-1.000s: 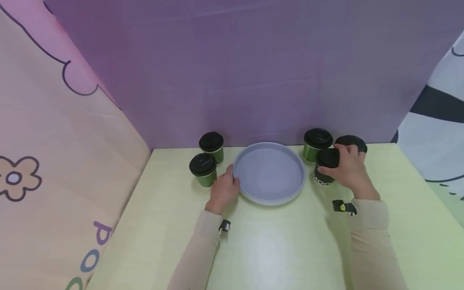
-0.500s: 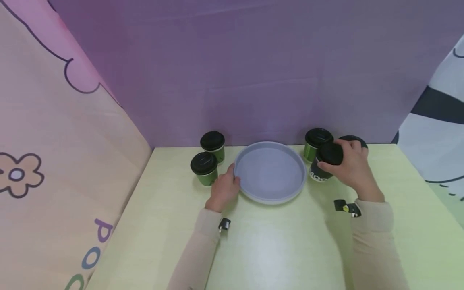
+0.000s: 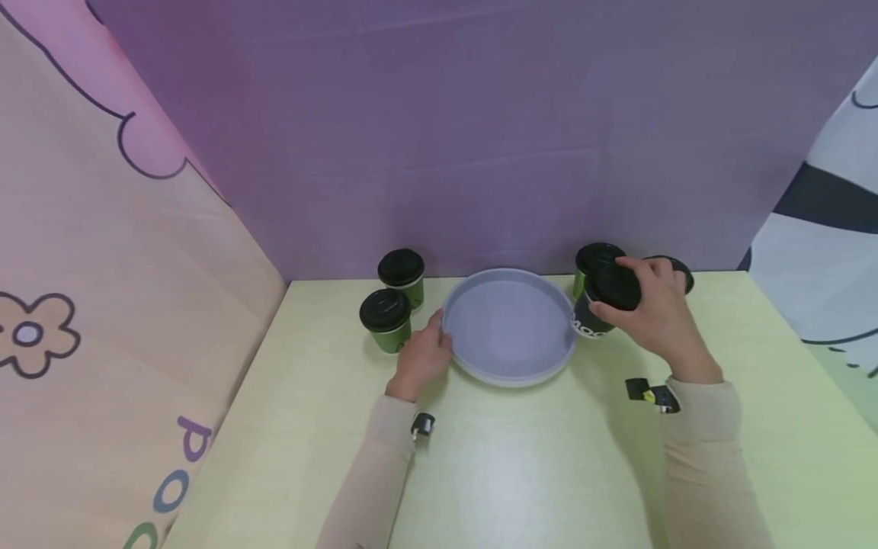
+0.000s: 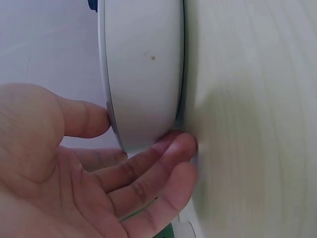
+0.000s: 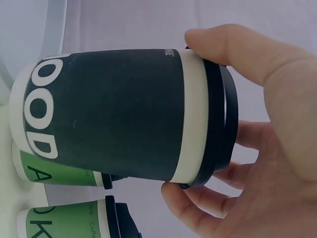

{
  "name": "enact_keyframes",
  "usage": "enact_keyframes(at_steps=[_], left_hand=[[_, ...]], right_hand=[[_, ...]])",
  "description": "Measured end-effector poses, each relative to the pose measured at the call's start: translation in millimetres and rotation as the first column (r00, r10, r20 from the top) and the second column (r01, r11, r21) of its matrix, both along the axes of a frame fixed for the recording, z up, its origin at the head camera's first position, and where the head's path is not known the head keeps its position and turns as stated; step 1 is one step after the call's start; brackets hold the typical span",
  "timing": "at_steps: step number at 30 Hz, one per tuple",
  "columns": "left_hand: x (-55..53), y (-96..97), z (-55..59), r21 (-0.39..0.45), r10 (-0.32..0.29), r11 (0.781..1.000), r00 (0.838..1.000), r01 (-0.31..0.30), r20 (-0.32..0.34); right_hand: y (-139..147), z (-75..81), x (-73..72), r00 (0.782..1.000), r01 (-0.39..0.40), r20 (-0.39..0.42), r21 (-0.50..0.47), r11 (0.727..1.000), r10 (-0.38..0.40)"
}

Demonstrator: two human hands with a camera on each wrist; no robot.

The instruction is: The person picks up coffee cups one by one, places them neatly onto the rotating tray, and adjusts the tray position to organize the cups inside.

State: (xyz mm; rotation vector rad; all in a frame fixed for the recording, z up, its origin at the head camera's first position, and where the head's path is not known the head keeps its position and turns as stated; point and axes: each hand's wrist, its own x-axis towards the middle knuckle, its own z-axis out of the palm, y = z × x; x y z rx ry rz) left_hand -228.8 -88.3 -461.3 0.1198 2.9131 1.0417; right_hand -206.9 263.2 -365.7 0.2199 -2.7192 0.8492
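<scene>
My right hand (image 3: pixel 661 320) grips a dark paper coffee cup (image 3: pixel 588 316) near its black lid. Lettering and a white band show on this cup (image 5: pixel 119 114) in the right wrist view, thumb on one side and fingers on the other. It hangs slightly tilted by the right edge of a round grey plate (image 3: pixel 511 328); whether they touch I cannot tell. My left hand (image 3: pixel 420 360) holds the plate's left edge. In the left wrist view the thumb presses the rim of the plate (image 4: pixel 143 64), while the other fingers reach around its lower edge.
Two green lidded cups, one at the back (image 3: pixel 405 278) and one nearer (image 3: pixel 386 324), stand left of the plate. Behind the held cup is another green cup (image 3: pixel 595 253), partly covered. A further black lid (image 3: pixel 679 268) shows behind my right hand. A purple backdrop (image 3: pixel 439 137) closes the rear.
My right hand has lifted the dark cup and moved it left toward the plate, covering more of the green cup behind. The left hand and plate stay in place.
</scene>
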Motion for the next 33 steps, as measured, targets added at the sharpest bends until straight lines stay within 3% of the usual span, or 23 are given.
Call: enact_keyframes(at_steps=[13, 24, 33], left_hand=[[0.6, -1.3, 1.7, -0.009, -0.006, 1.000, 1.000, 0.007, 0.004], [0.3, -1.5, 1.7, 0.006, -0.016, 1.000, 0.999, 0.016, 0.028], [0.1, -2.4, 2.3, 0.012, -0.024, 1.000, 0.999, 0.024, 0.039]], right_hand=[[-26, -3.8, -2.2, 0.992, -0.077, -0.108, -0.074, 0.994, 0.069], [-44, -8.9, -6.0, 0.976, -0.140, -0.176, -0.072, 0.988, 0.125], [-58, -13.7, -6.8, 0.971, -0.183, -0.169, -0.074, 0.980, 0.169]])
